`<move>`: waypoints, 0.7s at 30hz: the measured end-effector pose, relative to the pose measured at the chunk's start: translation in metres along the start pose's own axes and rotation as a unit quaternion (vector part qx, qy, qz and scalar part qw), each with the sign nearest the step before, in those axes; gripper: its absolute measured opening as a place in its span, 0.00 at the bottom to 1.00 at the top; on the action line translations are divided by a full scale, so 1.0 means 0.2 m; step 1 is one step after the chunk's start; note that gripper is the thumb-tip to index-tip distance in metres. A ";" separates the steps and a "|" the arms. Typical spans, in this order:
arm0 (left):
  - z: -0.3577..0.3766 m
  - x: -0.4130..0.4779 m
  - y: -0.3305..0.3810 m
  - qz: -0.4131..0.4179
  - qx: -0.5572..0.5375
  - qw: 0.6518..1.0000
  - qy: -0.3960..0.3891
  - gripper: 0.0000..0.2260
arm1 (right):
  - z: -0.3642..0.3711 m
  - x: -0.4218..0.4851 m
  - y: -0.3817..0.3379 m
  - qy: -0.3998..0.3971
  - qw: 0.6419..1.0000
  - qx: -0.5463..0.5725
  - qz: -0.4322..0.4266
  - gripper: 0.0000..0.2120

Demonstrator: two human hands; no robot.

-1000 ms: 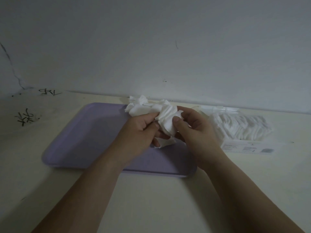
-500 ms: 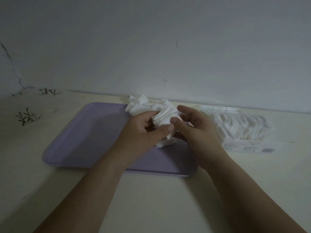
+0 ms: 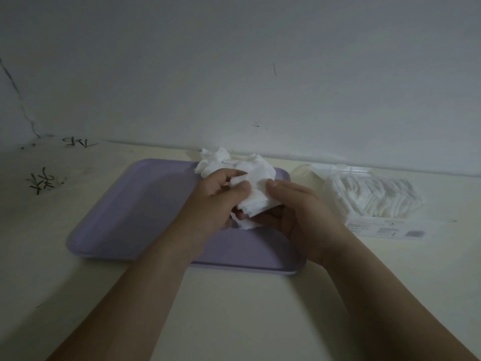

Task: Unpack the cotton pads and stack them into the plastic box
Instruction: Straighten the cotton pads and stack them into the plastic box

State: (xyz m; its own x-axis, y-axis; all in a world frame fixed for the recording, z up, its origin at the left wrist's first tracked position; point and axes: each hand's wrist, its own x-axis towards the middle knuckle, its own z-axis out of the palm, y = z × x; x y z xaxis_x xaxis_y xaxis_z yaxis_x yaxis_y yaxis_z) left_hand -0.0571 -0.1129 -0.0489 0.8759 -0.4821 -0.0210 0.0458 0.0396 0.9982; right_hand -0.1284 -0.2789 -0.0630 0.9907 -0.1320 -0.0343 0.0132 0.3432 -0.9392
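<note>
Fingers point(image 3: 240, 192) of the left hand point(image 3: 213, 204) and of the right hand point(image 3: 302, 214) curl round a small bunch of white cotton pads point(image 3: 256, 196). Both thumbs press on top of it, and it is held just above the right half of a lilac tray point(image 3: 125, 212). The tray lies on a pale cream table point(image 3: 234, 313) that meets a plain grey-white wall point(image 3: 234, 74). A dark crack point(image 3: 18, 95) runs down the wall at the left, and there are black scribbles point(image 3: 41, 179) on the table beside it.

The light is dim. More loose pads point(image 3: 214, 160) are heaped at the tray's far edge, partly behind the hands. To the right, a clear pack point(image 3: 372, 196) full of pads lies on the table, its label point(image 3: 390, 230) too blurred to read. A clear plastic piece point(image 3: 341, 169) behind it is hard to make out.

Both forearms reach in from the bottom edge, and the hands meet over the tray.
</note>
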 end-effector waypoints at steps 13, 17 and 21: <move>-0.02 0.02 -0.06 0.284 0.277 0.908 0.132 0.05 | 0.03 0.00 0.01 0.017 0.999 0.019 0.024 0.16; -0.02 0.00 -0.03 0.257 0.244 0.926 0.129 0.04 | 0.03 0.00 0.00 0.017 0.998 0.052 0.043 0.16; -0.01 -0.01 -0.02 0.243 0.224 0.938 0.110 0.03 | 0.02 0.01 0.01 0.017 0.997 0.057 0.039 0.16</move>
State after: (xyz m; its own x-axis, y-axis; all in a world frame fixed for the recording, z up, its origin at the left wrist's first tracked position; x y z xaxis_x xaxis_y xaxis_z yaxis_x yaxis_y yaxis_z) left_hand -0.0584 -0.1106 -0.0526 0.8214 -0.3091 0.4794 -0.5468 -0.1878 0.8159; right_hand -0.1265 -0.2755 -0.0629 0.9842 -0.1314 -0.1190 -0.0465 0.4563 -0.8886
